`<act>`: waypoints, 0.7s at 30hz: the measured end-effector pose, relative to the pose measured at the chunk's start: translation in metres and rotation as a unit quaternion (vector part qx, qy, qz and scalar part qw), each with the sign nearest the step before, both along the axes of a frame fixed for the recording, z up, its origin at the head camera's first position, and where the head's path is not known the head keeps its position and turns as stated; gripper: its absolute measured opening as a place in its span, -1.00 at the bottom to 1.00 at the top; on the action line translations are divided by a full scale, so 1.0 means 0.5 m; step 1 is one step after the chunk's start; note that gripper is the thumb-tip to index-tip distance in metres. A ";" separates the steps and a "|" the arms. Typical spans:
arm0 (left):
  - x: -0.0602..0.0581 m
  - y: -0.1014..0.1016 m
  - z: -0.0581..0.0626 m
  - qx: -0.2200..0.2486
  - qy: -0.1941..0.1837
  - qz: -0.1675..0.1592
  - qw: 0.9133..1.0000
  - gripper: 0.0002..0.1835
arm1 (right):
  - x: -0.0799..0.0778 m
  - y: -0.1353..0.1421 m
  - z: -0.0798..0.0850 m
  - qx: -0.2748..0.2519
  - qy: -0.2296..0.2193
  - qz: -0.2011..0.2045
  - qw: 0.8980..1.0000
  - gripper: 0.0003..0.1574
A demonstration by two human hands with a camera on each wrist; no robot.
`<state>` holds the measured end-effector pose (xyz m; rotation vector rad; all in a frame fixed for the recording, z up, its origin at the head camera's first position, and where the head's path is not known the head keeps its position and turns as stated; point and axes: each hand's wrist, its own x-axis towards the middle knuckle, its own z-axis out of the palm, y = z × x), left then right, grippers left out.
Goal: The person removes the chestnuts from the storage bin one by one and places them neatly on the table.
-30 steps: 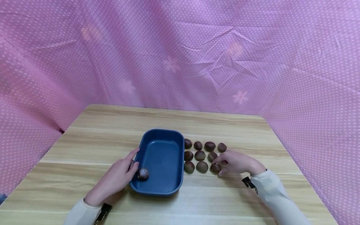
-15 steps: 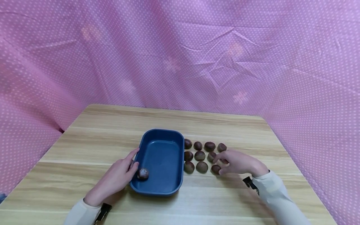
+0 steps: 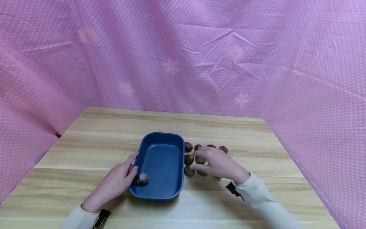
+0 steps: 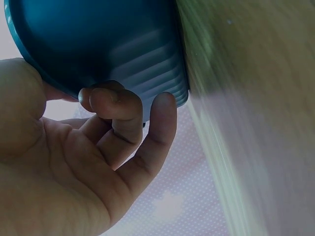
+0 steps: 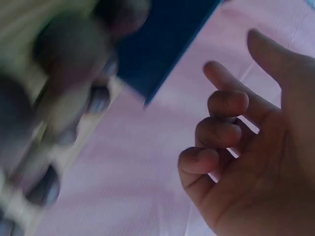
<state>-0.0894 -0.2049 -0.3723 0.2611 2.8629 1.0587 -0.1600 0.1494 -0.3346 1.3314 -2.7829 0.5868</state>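
Note:
A deep blue plastic box (image 3: 163, 171) stands on the table, with one chestnut (image 3: 142, 178) lying in its near left corner. My left hand (image 3: 112, 183) grips the box's left wall, its thumb at the rim and its fingers curled against the ribbed outside (image 4: 152, 64). Right of the box, brown chestnuts (image 3: 188, 147) lie in rows. Over these rows hovers my right hand (image 3: 218, 163), hiding several of them. In the right wrist view its thumb (image 5: 270, 54) and index finger are apart with nothing between them, and the other fingers are loosely bent.
The wooden table (image 3: 94, 140) has a pale grain and rounded far corners. Pink dotted cloth (image 3: 171, 47) hangs behind it and at both sides. A black strap piece (image 3: 103, 218) shows at the left wrist, another (image 3: 234, 190) at the right.
My right hand has moved left from the right end of the chestnut rows toward the box, away from the chestnuts it was beside. The left hand keeps its hold; the head view has shifted slightly.

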 end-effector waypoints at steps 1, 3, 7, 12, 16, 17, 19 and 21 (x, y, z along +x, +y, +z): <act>0.000 0.000 -0.001 0.001 0.001 0.000 1.000 -0.39 | 0.002 -0.019 -0.001 -0.002 0.004 0.011 1.000 -0.57; 0.000 -0.001 -0.002 0.001 0.005 0.001 1.000 -0.40 | 0.007 -0.057 -0.005 -0.001 0.008 0.032 0.999 -0.49; 0.001 0.000 -0.003 0.004 0.002 0.000 1.000 -0.40 | 0.015 -0.133 -0.014 0.012 0.009 0.078 0.997 -0.38; 0.001 0.001 -0.001 0.009 -0.010 -0.003 1.000 -0.40 | 0.014 -0.208 -0.024 0.030 -0.024 0.105 0.994 -0.35; 0.001 0.000 -0.001 0.001 -0.001 -0.004 1.000 -0.40 | 0.008 -0.251 -0.031 0.050 -0.073 0.115 0.989 -0.37; 0.001 -0.001 -0.001 -0.001 0.001 -0.004 1.000 -0.41 | 0.007 -0.260 -0.033 0.055 -0.087 0.116 0.988 -0.37; 0.001 -0.002 -0.002 -0.004 0.003 -0.004 1.000 -0.41 | 0.003 -0.274 -0.038 0.060 -0.105 0.120 0.985 -0.39; 0.001 -0.002 -0.003 -0.005 0.003 -0.005 1.000 -0.41 | -0.002 -0.284 -0.045 0.065 -0.121 0.124 0.983 -0.39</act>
